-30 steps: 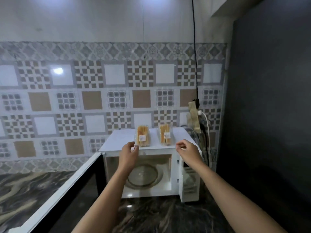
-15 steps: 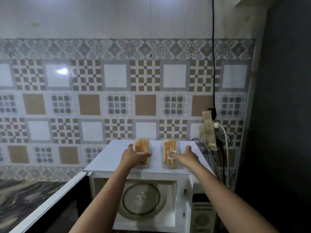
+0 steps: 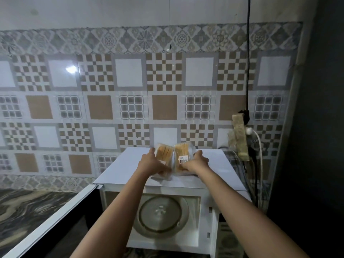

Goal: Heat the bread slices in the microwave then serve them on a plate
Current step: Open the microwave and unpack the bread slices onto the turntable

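Observation:
Two clear packs of bread slices are on top of the white microwave (image 3: 128,168). My left hand (image 3: 150,162) grips the left bread pack (image 3: 164,153), which is tilted up at its far end. My right hand (image 3: 197,162) grips the right bread pack (image 3: 183,151), also tilted, with a white barcode label facing me. The two packs touch each other. The microwave door (image 3: 48,228) is swung open to the left, and the round glass turntable (image 3: 162,215) inside is bare. No plate is in view.
A power strip (image 3: 240,135) with plugs and cables hangs on the tiled wall right of the microwave. A dark wall (image 3: 316,127) closes the right side. A marbled dark counter (image 3: 22,209) extends to the left.
Both hands went from reaching over the microwave top to gripping the bread packs. The packs moved closer together and tilted up. The camera moved nearer.

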Demonstrator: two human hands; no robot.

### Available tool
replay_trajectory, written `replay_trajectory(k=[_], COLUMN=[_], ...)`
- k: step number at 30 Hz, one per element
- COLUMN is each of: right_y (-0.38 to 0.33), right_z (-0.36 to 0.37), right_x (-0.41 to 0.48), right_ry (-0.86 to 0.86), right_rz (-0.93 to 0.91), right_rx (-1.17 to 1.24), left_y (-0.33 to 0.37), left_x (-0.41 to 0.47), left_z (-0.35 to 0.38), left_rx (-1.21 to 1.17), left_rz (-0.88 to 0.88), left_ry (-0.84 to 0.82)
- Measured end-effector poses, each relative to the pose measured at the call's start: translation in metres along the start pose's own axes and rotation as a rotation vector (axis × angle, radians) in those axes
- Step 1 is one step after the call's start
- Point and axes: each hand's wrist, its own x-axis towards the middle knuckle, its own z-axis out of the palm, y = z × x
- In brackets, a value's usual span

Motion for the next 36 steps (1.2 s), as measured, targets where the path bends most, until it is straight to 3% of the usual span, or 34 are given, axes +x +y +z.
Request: replay_trajectory(k=[2,5,10,16,21,26,30,36], right_y=[0.002,0.008,0.016,0.034,0.061,0.091,0.121,0.180], right_z=[0.000,-0.006,-0.014,-0.020,-0.020,-0.022,-0.016,0.002], right_x=[-0.003,-0.010,-0.025,-0.069,-0.116,-0.160,-0.194,-0.250], right_ry=[-0.043,-0.103,-0.146,-0.171,-0.131,-0.054,0.006,0.053], right_rz=[-0.026,-0.094,-0.095,-0.089,-0.087,-0.166,-0.190,-0.177], right_rx=[0.006,0.059,0.186,0.384,0.565,0.579,0.582,0.527], left_y=[-0.002,-0.005,-0.017,-0.026,-0.036,-0.059,-0.075,-0.119], left_x=[-0.005,-0.020,-0.039,-0.064,-0.106,-0.152,-0.184,-0.240], left_z=[-0.005,-0.014,-0.024,-0.020,-0.016,-0.002,0.017,0.060], left_rx=[-0.035,-0.059,-0.287,-0.391,-0.493,-0.774,-0.857,-0.968], left_rz=[0.020,0.196,0.379,0.450,0.418,0.239,0.199,0.089], left_ry=[-0.064,-0.167,-0.263,-0.310,-0.278,-0.328,-0.248,-0.299])
